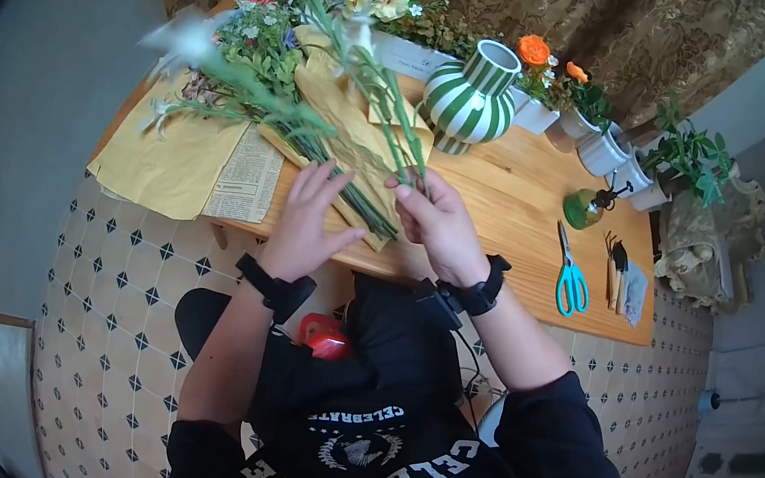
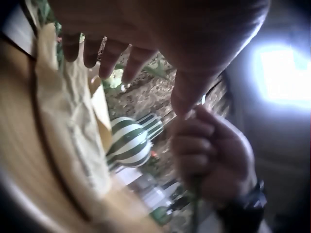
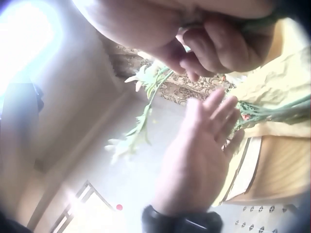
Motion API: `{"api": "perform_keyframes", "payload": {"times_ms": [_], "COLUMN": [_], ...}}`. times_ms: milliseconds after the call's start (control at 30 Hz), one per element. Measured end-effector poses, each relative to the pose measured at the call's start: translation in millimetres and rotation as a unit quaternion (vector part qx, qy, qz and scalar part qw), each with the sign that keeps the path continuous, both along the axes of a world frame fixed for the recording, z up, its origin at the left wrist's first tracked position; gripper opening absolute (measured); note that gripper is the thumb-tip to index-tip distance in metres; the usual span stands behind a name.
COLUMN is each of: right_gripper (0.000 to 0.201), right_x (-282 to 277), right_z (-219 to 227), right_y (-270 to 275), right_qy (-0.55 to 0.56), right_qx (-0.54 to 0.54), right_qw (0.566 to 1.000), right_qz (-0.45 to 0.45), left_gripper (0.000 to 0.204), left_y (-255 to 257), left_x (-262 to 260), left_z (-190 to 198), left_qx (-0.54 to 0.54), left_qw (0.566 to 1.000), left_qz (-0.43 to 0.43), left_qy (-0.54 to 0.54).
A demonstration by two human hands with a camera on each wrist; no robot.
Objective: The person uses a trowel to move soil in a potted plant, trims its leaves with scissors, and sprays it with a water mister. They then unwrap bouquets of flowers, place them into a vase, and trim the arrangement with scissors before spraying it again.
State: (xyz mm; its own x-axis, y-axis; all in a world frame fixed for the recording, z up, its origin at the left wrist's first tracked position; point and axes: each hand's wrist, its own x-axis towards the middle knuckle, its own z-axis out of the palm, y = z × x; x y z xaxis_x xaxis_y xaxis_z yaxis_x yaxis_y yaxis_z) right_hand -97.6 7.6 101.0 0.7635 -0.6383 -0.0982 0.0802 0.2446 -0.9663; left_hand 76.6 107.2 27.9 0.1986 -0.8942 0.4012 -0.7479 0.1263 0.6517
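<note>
The right hand (image 1: 444, 226) pinched long green flower stems (image 1: 400, 133), which stretched away to the far left. The left hand (image 1: 305, 218), fingers spread, was just left of it, beside a stem bundle (image 1: 371, 212) on brown paper (image 1: 332, 98) atop the desk (image 1: 514, 219).

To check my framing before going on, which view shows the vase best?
The head view: the vase stands upright there, nearly whole and clear. The left wrist view shows it turned sideways and less sharp; the right wrist view doesn't show it.
</note>
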Motion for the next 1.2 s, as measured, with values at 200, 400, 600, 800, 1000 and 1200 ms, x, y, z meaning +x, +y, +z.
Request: {"api": "perform_keyframes", "payload": {"times_ms": [200,400,600,800,1000,1200], "right_gripper": [0.018,0.015,0.024,0.021,0.022,0.027], "right_x": [-5,-10,-20,-25,-50,-58], "right_z": [-5,7,92,161,158,150], "right_y": [-2,-14,-70,-134,-176,-213], "right_qy": [0.019,-0.012,-0.174,-0.205,-0.048,0.028], "right_qx": [0.031,0.010,-0.193,-0.292,-0.339,-0.414], "right_qw": [0.999,0.999,0.960,0.907,0.904,0.853], "right_qz": [-0.015,-0.042,-0.102,-0.223,-0.256,-0.317], "left_gripper": [0.075,0.081,0.076,0.079,0.080,0.081], "left_y": [3,2,1,0,1,2], "left_x": [-19,-22,-23,-22,-23,-22], "left_z": [-29,-32,-34,-36,-36,-32], "left_qx": [0.056,0.102,0.075,0.083,0.086,0.110], "left_qw": [0.992,0.981,0.985,0.984,0.984,0.983], "left_qz": [0.035,0.070,0.071,0.076,0.077,0.064], "left_qy": [-0.110,-0.152,-0.135,-0.136,-0.136,-0.130]}}
